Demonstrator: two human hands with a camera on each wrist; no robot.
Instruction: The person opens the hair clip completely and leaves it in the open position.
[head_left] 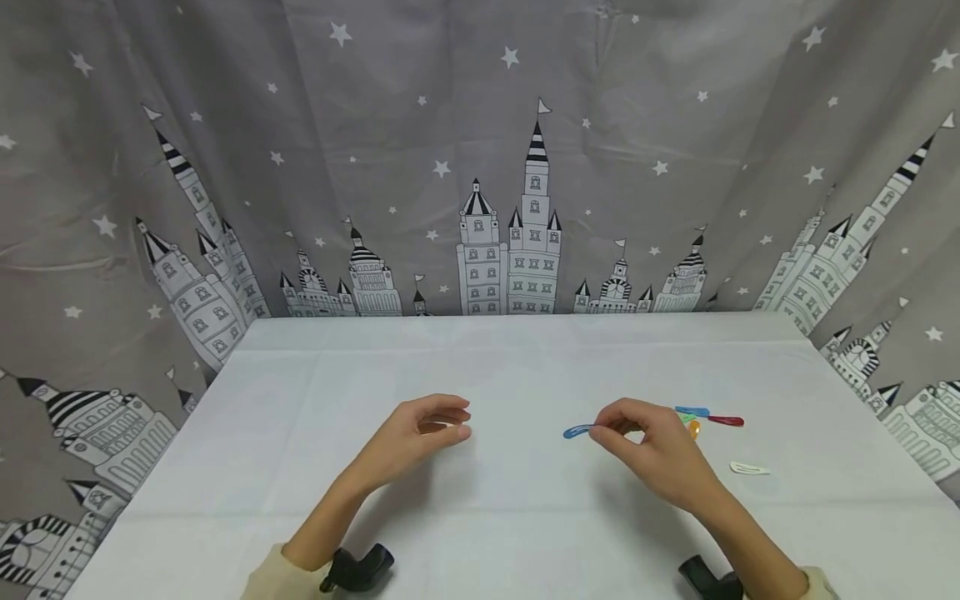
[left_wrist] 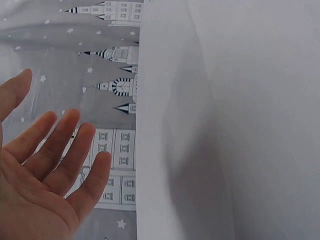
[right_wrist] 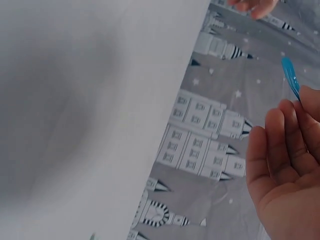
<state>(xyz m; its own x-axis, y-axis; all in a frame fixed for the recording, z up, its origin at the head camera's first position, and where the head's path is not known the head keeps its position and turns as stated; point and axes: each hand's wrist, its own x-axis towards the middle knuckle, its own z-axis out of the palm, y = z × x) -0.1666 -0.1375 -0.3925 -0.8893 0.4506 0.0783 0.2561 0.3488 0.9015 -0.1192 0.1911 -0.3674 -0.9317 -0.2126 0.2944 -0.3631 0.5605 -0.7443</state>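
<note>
Plainly, we saw the right hand (head_left: 660, 450) raised over the white worktop (head_left: 510, 533), its grip closed to a pinch, with thumb and fingertips on the narrow end of a blue hair clip (head_left: 575, 432). The clip's rounded end stuck out free, pointing toward the left hand (head_left: 416, 437), and from the right wrist we could see it standing clear of the fingers. The left hand's grip was loosely spread, thumb apart from gently bent fingers, with nothing in it; we noted a gap between it and the held clip. Just past the right hand we made out a small cluster: a second blue clip (head_left: 692, 411), a dark red clip (head_left: 726, 421), an orange clip (head_left: 694, 429) and a green clip (head_left: 687, 417) only partly in sight. A white clip (head_left: 748, 469) lay apart from these. Behind hung a grey curtain (head_left: 405, 200) printed with castles and stars.
</note>
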